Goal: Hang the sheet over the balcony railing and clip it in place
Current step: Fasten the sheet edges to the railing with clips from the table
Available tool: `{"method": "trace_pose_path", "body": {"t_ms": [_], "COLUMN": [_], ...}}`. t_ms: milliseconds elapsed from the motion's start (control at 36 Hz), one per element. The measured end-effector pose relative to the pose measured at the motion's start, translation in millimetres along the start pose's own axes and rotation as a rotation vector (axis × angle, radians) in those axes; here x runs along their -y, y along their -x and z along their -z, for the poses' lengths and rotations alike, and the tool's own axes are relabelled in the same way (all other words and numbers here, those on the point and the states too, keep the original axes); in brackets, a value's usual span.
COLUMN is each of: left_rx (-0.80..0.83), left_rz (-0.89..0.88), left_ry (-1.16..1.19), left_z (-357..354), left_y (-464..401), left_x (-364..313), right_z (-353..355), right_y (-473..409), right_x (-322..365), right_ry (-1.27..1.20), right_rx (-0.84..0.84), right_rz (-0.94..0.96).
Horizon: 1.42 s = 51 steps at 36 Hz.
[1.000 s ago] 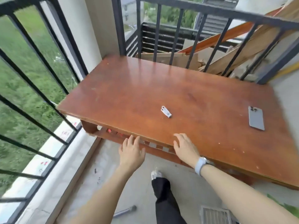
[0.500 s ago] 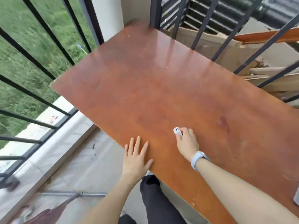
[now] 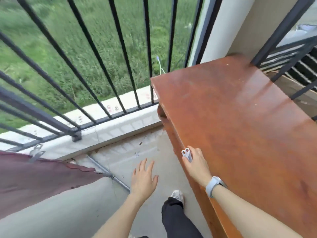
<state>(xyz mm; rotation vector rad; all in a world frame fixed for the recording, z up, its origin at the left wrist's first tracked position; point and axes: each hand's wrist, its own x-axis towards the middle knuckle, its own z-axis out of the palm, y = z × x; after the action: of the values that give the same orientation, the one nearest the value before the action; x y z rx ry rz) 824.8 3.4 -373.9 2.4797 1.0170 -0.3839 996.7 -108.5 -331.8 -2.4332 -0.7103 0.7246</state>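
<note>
A dark red sheet (image 3: 34, 179) hangs at the left edge of the view, over the black balcony railing (image 3: 72, 62). One grey clip (image 3: 36, 152) sits on its upper edge. My right hand (image 3: 197, 162) pinches a small white clip (image 3: 186, 154) at the near edge of the brown wooden table (image 3: 240, 117). My left hand (image 3: 143, 177) hovers over the concrete floor with its fingers spread and holds nothing.
The table fills the right side, against a pale pillar (image 3: 221, 30). A low tiled kerb (image 3: 120, 127) runs under the railing. A thin metal rod (image 3: 109, 174) lies on the floor near the sheet. My leg and shoe (image 3: 177, 196) stand beside the table.
My right hand picked the white clip off the table and carried it to the table's edge. My left hand left the table. The view swung left, bringing the sheet into sight.
</note>
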Motion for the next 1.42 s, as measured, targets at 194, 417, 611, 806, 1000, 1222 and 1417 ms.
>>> {"method": "trace_pose_path", "body": {"t_ms": [194,417,611,806,1000,1222,1417], "left_rx": [-0.225,-0.425,-0.567,-0.680,-0.756,-0.890,-0.934], "left_rz": [0.306,0.721,1.145,1.389,1.487,1.539,1.617], "left_ry": [0.081,0.184,0.288,0.353,0.326,0.246,0.167], "left_z": [36.7,49.4,55.3,56.2,87.0,168.2,171.7], "left_y": [112.6,301.3,472.5,577.8,649.0,735.8,828.1], "left_x": [157.7,337.7,446.9,528.9,677.7,850.4,957.9], "right_z": [-106.0,-267.5,-381.1,-483.8,-608.7,-727.1,-824.2], "right_y": [66.9,193.2,325.0,425.8,501.4,596.3,695.8], "right_x": [129.5,285.5,418.7,530.7,658.0,825.0,916.2], "right_ry": [0.032,0.103,0.191,0.173,0.144,0.056,-0.013], "right_rx": [0.169,0.495,0.780,0.923,1.004,0.997,1.009], "right_rz": [0.325,0.716,1.044,1.269,1.408,1.516,1.675]}}
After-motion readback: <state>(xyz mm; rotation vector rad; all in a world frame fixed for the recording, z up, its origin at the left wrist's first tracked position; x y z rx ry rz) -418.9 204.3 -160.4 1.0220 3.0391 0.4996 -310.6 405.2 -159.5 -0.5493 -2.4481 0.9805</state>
